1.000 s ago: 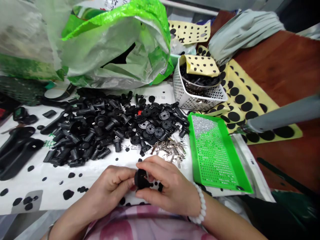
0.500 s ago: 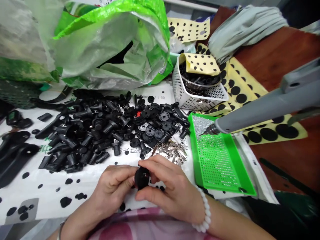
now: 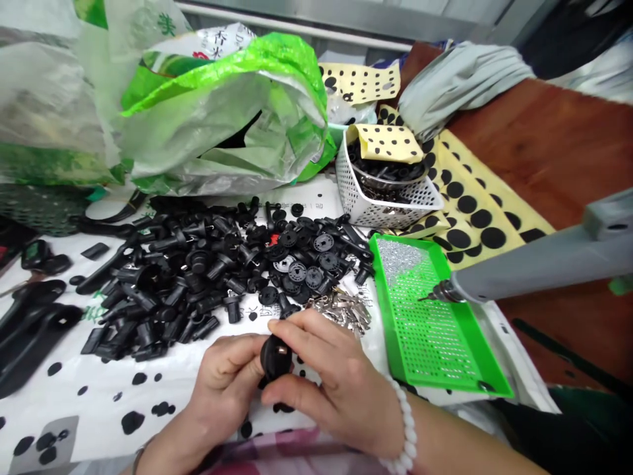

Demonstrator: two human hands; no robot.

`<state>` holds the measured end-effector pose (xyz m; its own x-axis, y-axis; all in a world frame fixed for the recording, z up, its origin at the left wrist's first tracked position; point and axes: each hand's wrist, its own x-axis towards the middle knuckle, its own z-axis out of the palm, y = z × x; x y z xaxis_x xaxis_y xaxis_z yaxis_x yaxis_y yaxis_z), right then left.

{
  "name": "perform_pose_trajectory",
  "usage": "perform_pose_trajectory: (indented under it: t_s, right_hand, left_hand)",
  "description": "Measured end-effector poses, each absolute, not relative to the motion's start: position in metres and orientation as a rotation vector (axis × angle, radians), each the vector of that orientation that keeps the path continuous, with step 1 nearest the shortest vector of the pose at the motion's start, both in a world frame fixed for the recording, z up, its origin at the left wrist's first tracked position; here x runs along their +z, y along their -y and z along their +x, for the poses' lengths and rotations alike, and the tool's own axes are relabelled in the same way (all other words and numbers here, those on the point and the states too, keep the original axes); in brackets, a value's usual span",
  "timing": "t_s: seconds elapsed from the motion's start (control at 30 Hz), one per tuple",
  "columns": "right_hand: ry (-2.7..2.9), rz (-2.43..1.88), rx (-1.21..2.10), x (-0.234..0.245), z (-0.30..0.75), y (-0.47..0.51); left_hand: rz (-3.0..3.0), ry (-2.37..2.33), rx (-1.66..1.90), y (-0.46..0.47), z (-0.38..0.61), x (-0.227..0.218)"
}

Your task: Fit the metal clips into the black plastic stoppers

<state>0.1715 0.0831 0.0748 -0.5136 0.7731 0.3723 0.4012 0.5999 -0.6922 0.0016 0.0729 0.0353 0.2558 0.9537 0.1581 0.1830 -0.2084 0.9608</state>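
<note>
White printed sheeting (image 3: pixel 101 410) scattered with black spots covers the table in front of you, and over it, close to your body, you have a black round part (image 3: pixel 275 359) between your two hands. Your left hand (image 3: pixel 222 376) pinches the part's left side between thumb and bent forefinger, with hardly any gap showing. Your right hand (image 3: pixel 341 376) is curved around it more loosely, partly spread, fingertips along the upper edge and thumb below; you cannot tell from this view whether that thumb presses on it. White beads (image 3: pixel 408 432) ring your right wrist. Just beyond your right fingers lies a small heap of metal clips (image 3: pixel 346 310), beside a broad pile of black plastic parts (image 3: pixel 192 264) that spreads to your left. To your right, a green tray (image 3: pixel 482 346) carries tiny silver pieces (image 3: pixel 399 259), massed at its far end. Over the tray hangs the pointed tip of a grey tool (image 3: pixel 534 260). Behind it, a white basket (image 3: pixel 368 210) holds dark parts under a yellow dotted sheet (image 3: pixel 390 144), and a green-edged plastic bag (image 3: pixel 198 142) slumps behind the pile
</note>
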Motion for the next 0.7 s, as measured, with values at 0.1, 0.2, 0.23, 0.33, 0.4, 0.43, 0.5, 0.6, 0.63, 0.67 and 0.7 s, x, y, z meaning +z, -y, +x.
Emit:
perform_pose_trajectory:
  t_s: [0.1,0.2,0.23,0.33,0.4,0.43,0.5,0.6,0.63,0.67,0.7]
  right_hand:
    - [2.225,-0.894,0.641,0.075,0.17,-0.087]
    - [2.215,-0.88,0.627,0.075,0.169,-0.091]
    - [2.2,-0.892,0.631,0.076,0.17,-0.091]
    - [2.14,-0.912,0.645,0.082,0.174,-0.091]
    - [2.089,-0.906,0.669,0.087,0.179,-0.088]
    - [2.08,-0.901,0.699,0.089,0.182,-0.086]
    - [2.075,-0.91,0.766,0.09,0.186,-0.082]
    - [2.112,-0.953,0.815,0.089,0.188,-0.078]
    - [2.129,-0.974,0.799,0.088,0.187,-0.077]
    - [2.149,-0.992,0.774,0.086,0.187,-0.076]
    - [2.17,-1.003,0.751,0.084,0.186,-0.075]
  left_hand:
    - [1.725,-1.074,1.089,-0.076,-0.001,0.036]
    - [1.705,-1.084,1.065,-0.078,-0.002,0.039]
    - [1.675,-1.085,1.045,-0.079,-0.001,0.039]
    - [1.602,-1.077,0.971,-0.078,0.003,0.04]
    - [1.575,-1.069,0.949,-0.076,0.005,0.038]
    - [1.57,-1.065,0.946,-0.075,0.006,0.037]
    - [1.581,-1.044,0.937,-0.072,0.008,0.035]
    - [1.641,-0.992,0.9,-0.07,0.008,0.035]
    - [1.668,-0.981,0.891,-0.07,0.009,0.035]
    - [1.697,-0.976,0.88,-0.07,0.009,0.035]
    - [1.729,-0.978,0.869,-0.07,0.009,0.036]
